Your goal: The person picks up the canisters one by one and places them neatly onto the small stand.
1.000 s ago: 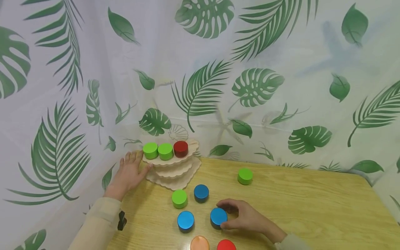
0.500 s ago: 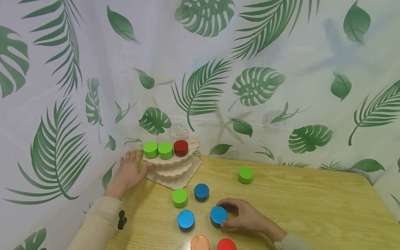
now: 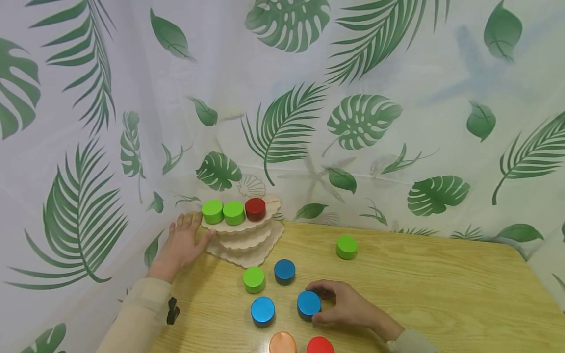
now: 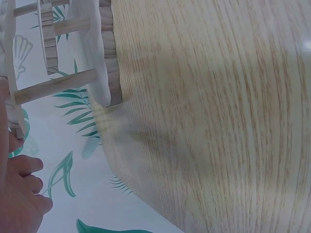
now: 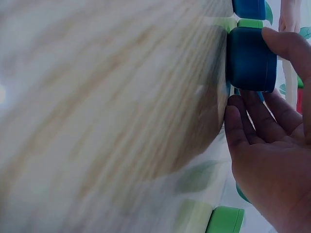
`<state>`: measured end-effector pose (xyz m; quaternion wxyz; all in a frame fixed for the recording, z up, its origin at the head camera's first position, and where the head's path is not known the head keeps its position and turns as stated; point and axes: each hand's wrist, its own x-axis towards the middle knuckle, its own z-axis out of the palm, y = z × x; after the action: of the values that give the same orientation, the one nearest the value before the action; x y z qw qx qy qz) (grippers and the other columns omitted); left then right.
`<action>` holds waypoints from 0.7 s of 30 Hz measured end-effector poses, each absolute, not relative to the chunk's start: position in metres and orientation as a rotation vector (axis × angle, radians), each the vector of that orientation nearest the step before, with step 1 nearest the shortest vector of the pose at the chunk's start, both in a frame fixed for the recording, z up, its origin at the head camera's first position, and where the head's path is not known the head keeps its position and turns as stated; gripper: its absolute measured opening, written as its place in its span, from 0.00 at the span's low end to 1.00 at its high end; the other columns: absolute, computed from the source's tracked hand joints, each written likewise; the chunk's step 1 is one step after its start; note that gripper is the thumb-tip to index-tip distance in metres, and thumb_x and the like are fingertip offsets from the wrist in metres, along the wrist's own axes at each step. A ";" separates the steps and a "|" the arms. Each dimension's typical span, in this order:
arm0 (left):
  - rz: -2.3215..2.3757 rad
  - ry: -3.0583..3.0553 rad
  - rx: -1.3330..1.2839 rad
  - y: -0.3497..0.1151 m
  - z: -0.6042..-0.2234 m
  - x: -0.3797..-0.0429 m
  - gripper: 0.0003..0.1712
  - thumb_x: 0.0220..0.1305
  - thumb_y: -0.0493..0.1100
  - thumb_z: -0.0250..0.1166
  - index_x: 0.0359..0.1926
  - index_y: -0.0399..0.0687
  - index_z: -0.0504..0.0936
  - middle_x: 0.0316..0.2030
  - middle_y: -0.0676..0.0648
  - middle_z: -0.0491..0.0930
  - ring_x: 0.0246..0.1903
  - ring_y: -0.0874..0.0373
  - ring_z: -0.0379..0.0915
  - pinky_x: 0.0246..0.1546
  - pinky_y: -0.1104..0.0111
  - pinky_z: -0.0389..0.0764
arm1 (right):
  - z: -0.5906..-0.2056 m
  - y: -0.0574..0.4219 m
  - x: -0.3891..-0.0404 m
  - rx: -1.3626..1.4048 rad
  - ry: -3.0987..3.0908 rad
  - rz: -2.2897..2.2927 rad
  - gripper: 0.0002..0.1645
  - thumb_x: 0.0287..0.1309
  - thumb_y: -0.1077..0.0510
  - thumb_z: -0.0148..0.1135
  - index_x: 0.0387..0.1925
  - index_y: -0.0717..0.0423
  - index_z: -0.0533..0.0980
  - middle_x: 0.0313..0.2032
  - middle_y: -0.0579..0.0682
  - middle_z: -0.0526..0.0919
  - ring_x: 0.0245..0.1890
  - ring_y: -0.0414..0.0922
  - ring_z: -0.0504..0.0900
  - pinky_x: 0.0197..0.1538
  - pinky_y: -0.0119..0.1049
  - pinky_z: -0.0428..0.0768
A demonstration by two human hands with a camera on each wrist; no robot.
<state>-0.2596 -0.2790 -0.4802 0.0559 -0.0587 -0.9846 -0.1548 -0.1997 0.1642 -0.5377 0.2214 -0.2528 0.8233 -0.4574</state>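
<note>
In the head view, my right hand (image 3: 346, 306) grips a small blue round tin (image 3: 309, 304) on the wooden table, thumb on its near side and fingers round the far side. The right wrist view shows this blue tin (image 5: 251, 59) from the side, a lid seam near its top. My left hand (image 3: 183, 245) holds the left end of a pale wooden tiered stand (image 3: 244, 241), its thumb at the top shelf's front edge. On that shelf stand two green tins (image 3: 234, 213) and a dark red tin (image 3: 255, 209).
Nearby on the table (image 3: 419, 289) are two more blue tins (image 3: 262, 311), a green tin (image 3: 253, 279), an orange tin (image 3: 282, 342) and a red tin (image 3: 320, 345). Another green tin (image 3: 346, 247) stands farther right. A leaf-print curtain (image 3: 375, 162) borders the table's back and left.
</note>
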 end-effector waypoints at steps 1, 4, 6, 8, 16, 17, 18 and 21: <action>-0.471 -2.989 -0.179 -0.279 -0.480 -0.260 0.48 0.81 0.65 0.48 0.81 0.31 0.54 0.78 0.22 0.54 0.79 0.22 0.42 0.78 0.29 0.46 | -0.537 0.164 -0.200 -0.705 2.281 -1.260 0.33 0.58 0.48 0.79 0.63 0.48 0.79 0.60 0.44 0.84 0.62 0.48 0.80 0.66 0.33 0.78; -0.472 -2.988 -0.183 -0.279 -0.480 -0.260 0.48 0.81 0.65 0.48 0.81 0.31 0.54 0.78 0.21 0.53 0.79 0.21 0.42 0.78 0.29 0.46 | -0.535 0.163 -0.202 -0.726 2.303 -1.248 0.33 0.58 0.47 0.78 0.63 0.48 0.79 0.60 0.44 0.85 0.60 0.47 0.81 0.65 0.36 0.79; -0.468 -2.986 -0.182 -0.279 -0.480 -0.260 0.48 0.81 0.64 0.49 0.81 0.31 0.54 0.78 0.22 0.54 0.79 0.22 0.42 0.78 0.29 0.46 | -0.533 0.162 -0.204 -0.745 2.311 -1.248 0.33 0.57 0.47 0.78 0.63 0.48 0.79 0.60 0.45 0.85 0.59 0.47 0.82 0.65 0.39 0.81; -0.466 -2.986 -0.183 -0.279 -0.480 -0.260 0.47 0.81 0.64 0.49 0.81 0.31 0.54 0.78 0.21 0.54 0.79 0.21 0.42 0.78 0.29 0.46 | -0.530 0.161 -0.206 -0.754 2.311 -1.257 0.33 0.58 0.48 0.78 0.63 0.49 0.79 0.60 0.46 0.85 0.58 0.47 0.82 0.65 0.42 0.81; -0.458 -2.988 -0.186 -0.280 -0.480 -0.261 0.48 0.81 0.65 0.48 0.81 0.31 0.54 0.78 0.22 0.54 0.79 0.21 0.42 0.78 0.29 0.46 | -0.518 0.155 -0.219 -0.795 2.314 -1.322 0.31 0.60 0.49 0.76 0.63 0.51 0.79 0.58 0.46 0.85 0.58 0.47 0.82 0.66 0.47 0.82; -0.456 -2.989 -0.186 -0.280 -0.479 -0.261 0.48 0.81 0.65 0.48 0.81 0.31 0.54 0.78 0.22 0.54 0.79 0.21 0.42 0.78 0.29 0.46 | -0.516 0.154 -0.221 -0.799 2.317 -1.327 0.31 0.60 0.49 0.76 0.63 0.51 0.79 0.58 0.47 0.85 0.57 0.47 0.82 0.66 0.48 0.82; -0.456 -2.991 -0.184 -0.280 -0.479 -0.261 0.48 0.81 0.65 0.48 0.81 0.31 0.54 0.78 0.22 0.54 0.79 0.21 0.42 0.78 0.29 0.46 | -0.515 0.153 -0.223 -0.802 2.321 -1.334 0.31 0.60 0.49 0.76 0.63 0.51 0.78 0.58 0.47 0.85 0.57 0.47 0.82 0.65 0.49 0.82; -0.454 -2.996 -0.183 -0.280 -0.480 -0.262 0.48 0.81 0.66 0.48 0.81 0.31 0.54 0.78 0.22 0.53 0.79 0.21 0.42 0.78 0.29 0.46 | -0.510 0.150 -0.229 -0.817 2.338 -1.341 0.31 0.61 0.49 0.76 0.64 0.52 0.78 0.58 0.49 0.85 0.57 0.47 0.83 0.64 0.47 0.83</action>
<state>-0.2615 -0.2797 -0.4801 0.0529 -0.0603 -0.9855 -0.1493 -0.2290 0.1503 -0.5104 0.1618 -0.2861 0.8193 -0.4698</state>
